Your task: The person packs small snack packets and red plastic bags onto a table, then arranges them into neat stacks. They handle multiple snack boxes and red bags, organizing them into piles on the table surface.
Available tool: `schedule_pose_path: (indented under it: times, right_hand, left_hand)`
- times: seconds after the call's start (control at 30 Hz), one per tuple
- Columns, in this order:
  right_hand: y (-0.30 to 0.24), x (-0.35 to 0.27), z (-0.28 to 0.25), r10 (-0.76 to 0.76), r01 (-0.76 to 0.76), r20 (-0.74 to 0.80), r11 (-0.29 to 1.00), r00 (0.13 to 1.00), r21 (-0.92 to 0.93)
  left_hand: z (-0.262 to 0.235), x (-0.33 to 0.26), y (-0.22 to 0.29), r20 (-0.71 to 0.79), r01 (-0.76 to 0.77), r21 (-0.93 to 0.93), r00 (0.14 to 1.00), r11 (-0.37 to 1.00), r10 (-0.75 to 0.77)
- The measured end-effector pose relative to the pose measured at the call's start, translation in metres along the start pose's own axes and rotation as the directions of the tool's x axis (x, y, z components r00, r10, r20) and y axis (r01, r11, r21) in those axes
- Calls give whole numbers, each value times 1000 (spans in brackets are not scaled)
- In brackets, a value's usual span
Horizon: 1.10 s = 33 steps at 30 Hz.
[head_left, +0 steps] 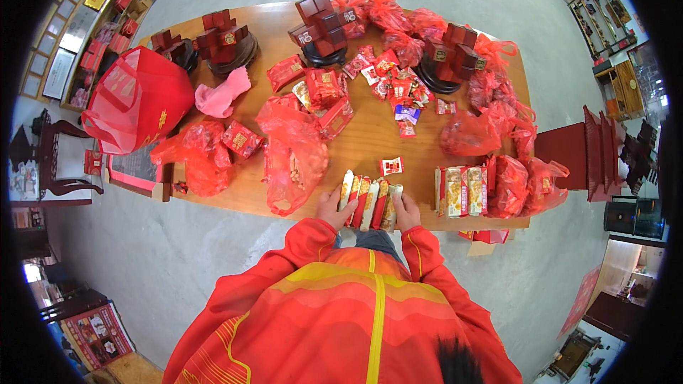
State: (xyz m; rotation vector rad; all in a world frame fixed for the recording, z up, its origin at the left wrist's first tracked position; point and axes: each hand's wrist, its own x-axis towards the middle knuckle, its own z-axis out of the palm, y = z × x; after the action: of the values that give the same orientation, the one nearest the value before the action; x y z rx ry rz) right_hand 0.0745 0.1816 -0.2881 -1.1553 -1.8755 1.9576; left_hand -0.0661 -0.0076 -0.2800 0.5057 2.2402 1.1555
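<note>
A row of slim red and white snack packets [369, 203] stands on edge at the table's near edge, pressed between my two hands. My left hand [335, 208] grips the left end of the row, and my right hand [408, 212] closes on the right end. Just beyond the row lies a small red and white wrapped packet [392, 166]. To the right of my right hand is another group of similar snack packets [462, 190]. On the left, a thin red plastic bag [293, 153] with what look like peanuts inside lies near my left hand.
Small wrapped sweets [400, 89] are scattered mid-table, with red packets [324, 89] to their left. Dark wooden block ornaments [324, 27] stand along the back. Red plastic bags [477, 131] line the right edge; a large red bag [139, 99] stands left, beside pink cloth [222, 94].
</note>
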Motion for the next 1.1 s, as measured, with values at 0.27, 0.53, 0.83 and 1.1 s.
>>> schedule_pose_path:
  times: [0.27,0.53,0.83,1.1]
  right_hand:
    - [8,-12,1,-75,83,87,991,993,-100]
    - [-1,-17,4,-85,90,50,990,995,-113]
    - [-18,-21,8,-104,108,42,991,994,-82]
    - [-17,-20,6,-59,70,71,984,996,-166]
  left_hand:
    - [-1,1,6,-72,-49,52,996,997,53]
    - [-6,-1,26,-54,-98,104,993,990,104]
    - [-4,-2,34,23,-90,221,996,971,87]
    - [2,0,22,9,-69,172,998,983,68]
